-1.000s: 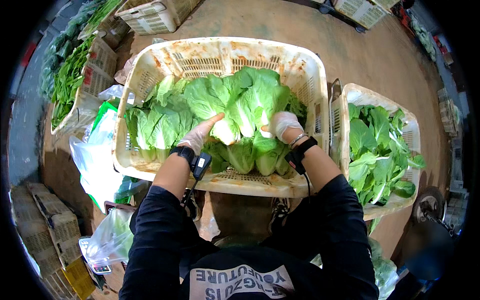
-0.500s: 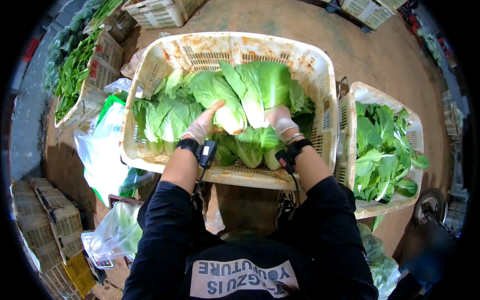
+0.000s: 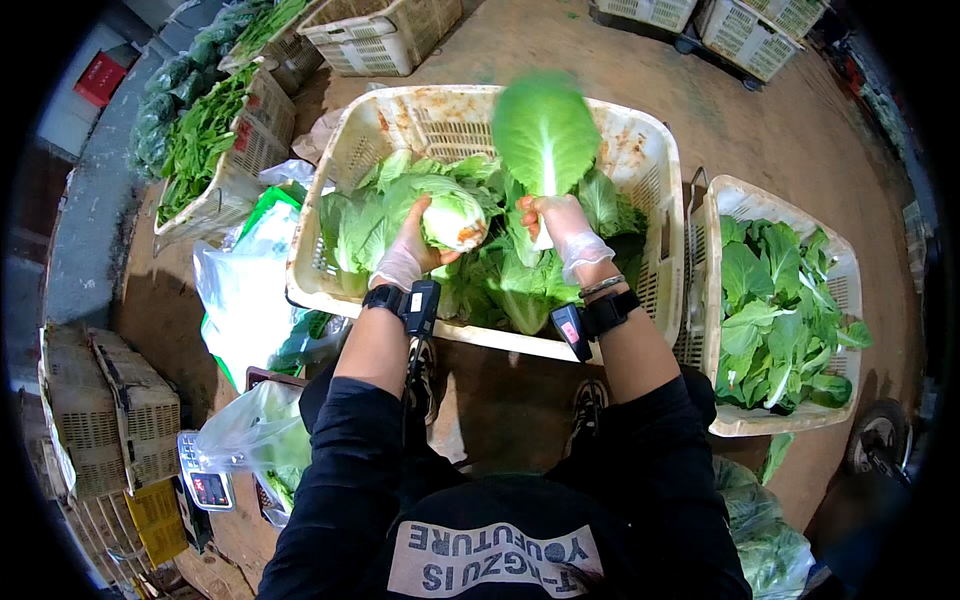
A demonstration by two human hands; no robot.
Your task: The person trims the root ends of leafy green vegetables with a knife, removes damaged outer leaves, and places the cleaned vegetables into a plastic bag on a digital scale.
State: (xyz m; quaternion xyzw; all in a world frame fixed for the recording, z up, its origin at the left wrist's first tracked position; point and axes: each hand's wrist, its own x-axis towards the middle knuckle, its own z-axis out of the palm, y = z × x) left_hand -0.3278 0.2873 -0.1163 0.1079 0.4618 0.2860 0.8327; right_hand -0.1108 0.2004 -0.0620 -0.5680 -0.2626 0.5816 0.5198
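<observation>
A wide, stained white plastic basket (image 3: 420,110) lies in front of me, holding several leafy cabbage heads (image 3: 350,235). My gloved left hand (image 3: 410,245) grips a pale-green head (image 3: 447,217), tilted with its white, browned stem end toward the right. My gloved right hand (image 3: 555,228) is closed on the white stalk of a single broad green leaf (image 3: 543,135), held up over the basket's back right part. More heads lie beneath both hands. Bands with small devices are on both my wrists.
Right, a crate (image 3: 855,390) of leafy greens. Left, a crate (image 3: 270,120) of greens, plastic bags (image 3: 250,300), a calculator-like device (image 3: 207,485) and stacked crates (image 3: 130,420). Behind, white crates (image 3: 365,45) and wheeled crates (image 3: 755,45). A wheel (image 3: 872,440) stands at lower right.
The right hand has pulled one leaf upright and apart from the heads, raising it toward the back. The head in the left hand has tilted, turning its stem end rightward.
</observation>
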